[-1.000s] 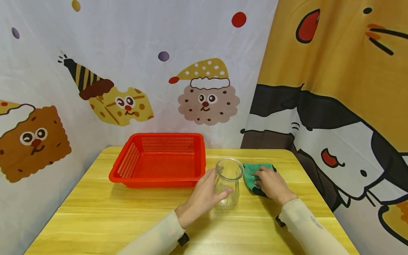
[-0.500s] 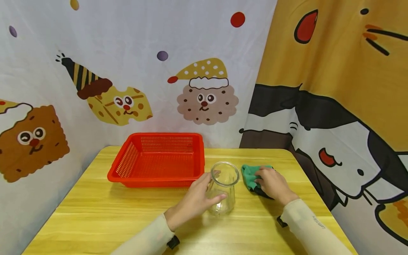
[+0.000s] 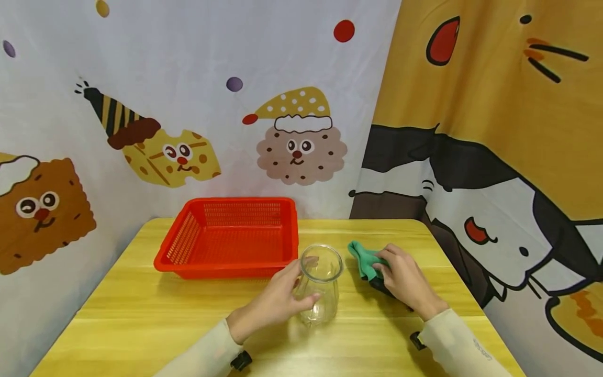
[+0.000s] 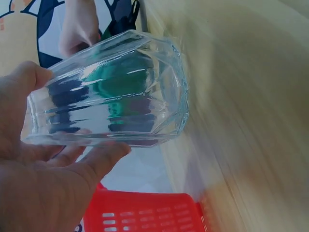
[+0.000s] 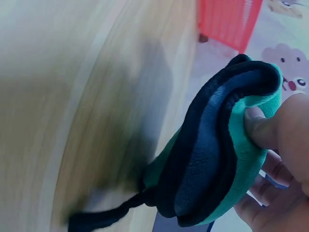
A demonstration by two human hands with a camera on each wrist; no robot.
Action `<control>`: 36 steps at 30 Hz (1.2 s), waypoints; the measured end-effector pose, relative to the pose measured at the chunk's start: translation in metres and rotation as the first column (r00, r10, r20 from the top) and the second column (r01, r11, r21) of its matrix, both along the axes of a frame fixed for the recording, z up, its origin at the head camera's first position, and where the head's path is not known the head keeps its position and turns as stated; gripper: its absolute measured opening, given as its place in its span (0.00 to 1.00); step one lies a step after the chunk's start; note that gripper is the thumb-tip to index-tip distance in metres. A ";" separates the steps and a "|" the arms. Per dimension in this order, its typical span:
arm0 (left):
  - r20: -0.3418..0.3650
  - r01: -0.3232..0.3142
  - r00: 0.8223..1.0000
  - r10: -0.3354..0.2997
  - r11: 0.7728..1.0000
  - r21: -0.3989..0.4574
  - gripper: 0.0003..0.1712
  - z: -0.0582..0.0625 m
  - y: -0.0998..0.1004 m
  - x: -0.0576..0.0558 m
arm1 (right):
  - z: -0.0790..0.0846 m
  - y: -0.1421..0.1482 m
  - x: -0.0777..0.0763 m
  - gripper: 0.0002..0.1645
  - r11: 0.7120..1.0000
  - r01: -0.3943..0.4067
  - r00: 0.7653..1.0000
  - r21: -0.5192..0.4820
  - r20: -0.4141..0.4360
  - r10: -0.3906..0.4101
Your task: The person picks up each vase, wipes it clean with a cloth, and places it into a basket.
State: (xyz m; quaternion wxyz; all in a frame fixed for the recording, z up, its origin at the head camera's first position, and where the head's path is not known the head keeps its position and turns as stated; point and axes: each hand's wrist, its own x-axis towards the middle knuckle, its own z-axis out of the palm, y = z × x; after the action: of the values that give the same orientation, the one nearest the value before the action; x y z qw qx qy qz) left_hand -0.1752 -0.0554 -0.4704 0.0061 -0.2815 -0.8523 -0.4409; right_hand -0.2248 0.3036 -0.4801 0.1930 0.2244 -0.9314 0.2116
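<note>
A clear glass jar (image 3: pixel 324 287) is standing mouth upward over the middle of the desk (image 3: pixel 358 345); whether its base is touching the wood I cannot tell. The left hand (image 3: pixel 270 301) is grasping it from the side, the thumb lying across the near face and the fingers reaching round the far side. In the left wrist view the jar is showing flat facets, with green and dark patches appearing through the glass.

Just to the jar's right, the right hand (image 3: pixel 404 275) is pinching a soft green cloth (image 3: pixel 366 260) between thumb and fingers. The cloth is folding over on itself, and in the right wrist view it is showing a broad dark border (image 5: pixel 200 159), with a dark strap (image 5: pixel 108 218) trailing from its lower end.

Left of the jar and farther back, a red basket (image 3: pixel 221 272) with slotted walls is resting on the desk. Pale sleeves (image 3: pixel 202 348) are covering both forearms, and a black band (image 3: pixel 241 360) is showing at each cuff. Behind the desk a white backdrop (image 3: pixel 188 52) is hanging, bearing cartoon biscuits and cheese; a yellow panel (image 3: pixel 476 99) with a black-and-white animal is filling the right side.
</note>
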 end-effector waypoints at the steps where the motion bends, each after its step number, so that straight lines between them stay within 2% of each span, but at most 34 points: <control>1: 0.002 0.003 1.000 -0.003 1.000 -0.003 0.44 0.000 -0.002 0.000 | 0.001 -0.002 0.003 0.09 1.000 -0.004 1.000 -0.020 0.002 0.004; 8: -0.018 0.018 1.000 -0.018 1.000 0.007 0.45 -0.002 -0.010 0.002 | 0.008 -0.015 0.017 0.10 0.993 0.002 1.000 -0.117 0.015 0.000; 12: 0.003 0.026 1.000 -0.026 1.000 0.014 0.46 -0.001 -0.013 0.004 | 0.015 -0.022 0.026 0.11 0.988 -0.015 1.000 -0.155 0.004 0.016; 16: 0.022 0.031 0.999 -0.032 0.999 0.035 0.47 0.001 -0.015 0.005 | 0.021 -0.031 0.035 0.13 0.977 -0.046 0.999 -0.207 0.010 0.049; 20: 0.034 0.037 0.999 -0.039 0.998 0.050 0.47 0.002 -0.017 0.006 | 0.025 -0.039 0.045 0.16 0.953 -0.089 0.991 -0.290 0.073 0.115; 24: 0.023 0.039 0.999 -0.041 0.997 0.064 0.46 0.001 -0.018 0.007 | 0.024 -0.046 0.051 0.17 0.908 -0.132 0.963 -0.399 0.164 0.212; 28: 0.020 0.038 0.999 -0.040 0.997 0.068 0.46 0.002 -0.019 0.007 | 0.025 -0.051 0.054 0.17 0.848 -0.156 0.924 -0.507 0.229 0.307; 31: 0.030 0.042 0.999 -0.045 0.997 0.068 0.46 0.002 -0.020 0.006 | 0.025 -0.054 0.054 0.16 0.815 -0.181 0.891 -0.550 0.259 0.372; 34: 0.046 0.044 0.998 -0.048 0.997 0.067 0.45 0.003 -0.020 0.006 | 0.022 -0.058 0.054 0.18 0.799 -0.213 0.867 -0.562 0.268 0.420; 36: 0.060 0.046 0.997 -0.050 0.997 0.062 0.46 0.002 -0.020 0.007 | 0.019 -0.060 0.054 0.22 0.801 -0.236 0.867 -0.550 0.253 0.429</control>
State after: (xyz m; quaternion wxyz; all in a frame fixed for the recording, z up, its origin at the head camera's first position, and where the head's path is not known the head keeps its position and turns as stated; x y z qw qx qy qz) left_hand -0.1684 -0.0755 -0.4684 -0.0219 -0.2878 -0.8312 -0.4751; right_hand -0.1711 0.2433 -0.4610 0.0271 0.2858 -0.8075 0.5153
